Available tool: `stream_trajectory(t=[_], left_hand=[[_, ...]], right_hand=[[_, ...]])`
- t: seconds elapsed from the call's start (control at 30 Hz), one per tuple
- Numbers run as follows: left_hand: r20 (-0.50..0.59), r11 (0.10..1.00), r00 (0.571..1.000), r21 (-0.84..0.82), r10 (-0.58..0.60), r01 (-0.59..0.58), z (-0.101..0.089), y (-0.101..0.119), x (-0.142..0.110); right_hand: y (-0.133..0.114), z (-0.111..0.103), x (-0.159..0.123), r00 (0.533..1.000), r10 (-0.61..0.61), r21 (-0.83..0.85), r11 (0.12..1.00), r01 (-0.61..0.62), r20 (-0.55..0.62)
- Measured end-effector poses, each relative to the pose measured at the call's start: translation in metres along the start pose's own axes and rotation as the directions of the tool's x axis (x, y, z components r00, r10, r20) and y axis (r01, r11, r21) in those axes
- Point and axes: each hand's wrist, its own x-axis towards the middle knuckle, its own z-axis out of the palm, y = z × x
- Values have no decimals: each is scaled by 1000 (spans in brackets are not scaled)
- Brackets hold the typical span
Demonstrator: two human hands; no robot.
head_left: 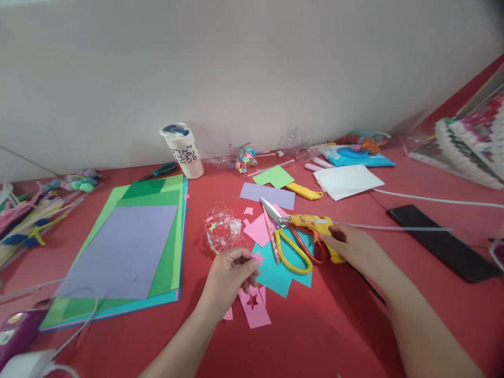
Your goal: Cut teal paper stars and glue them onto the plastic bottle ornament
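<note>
My left hand (230,273) pinches a small pink paper star (259,258) between thumb and fingertips. My right hand (352,244) is wrapped round the handle of a yellow hot glue gun (309,221), whose nozzle points left. A clear glue stick (378,227) runs out behind it. Beneath the gun lie scissors (293,254) with one yellow and one red handle, and a pink pencil (272,239). Just beyond my left hand sits a ball of clear wire (220,231) dotted with paper stars. Pink card (255,313) with a star-shaped hole lies below that hand.
Coloured paper sheets (118,252) are stacked at left, with a white tumbler (191,157) behind. Toward the back are a second star-covered ball (244,157), a yellow cutter (305,191) and white paper (348,181). A black phone (441,241) lies at right.
</note>
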Motion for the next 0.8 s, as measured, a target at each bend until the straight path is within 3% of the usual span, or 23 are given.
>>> stream_trajectory(t=[0.17, 0.3, 0.4, 0.5, 0.63, 0.8], left_hand=[[-5, 999, 1000, -40, -12, 12, 4, -6, -4], [-31, 997, 999, -79, -19, 17, 4, -3, -7], [-58, 994, 998, -109, -25, 18, 3, 2, -8], [-14, 993, 999, -114, -41, 39, 4, 3, -10], [87, 995, 992, -36, -86, 90, 10, -2, -13], [61, 993, 992, -7, -113, 114, 19, -4, -16]], right_hand=[[-5, -5, -9, 995, 89, 395, 914, -96, 36], [-25, -5, -27, 972, 8, 625, 765, -158, 235], [-42, 3, -42, 906, -80, 664, 707, -243, 416], [-58, 18, -55, 873, -116, 661, 702, -265, 474], [-77, 41, -70, 868, -112, 631, 732, -257, 483], [-85, 54, -77, 903, -39, 570, 787, -237, 429]])
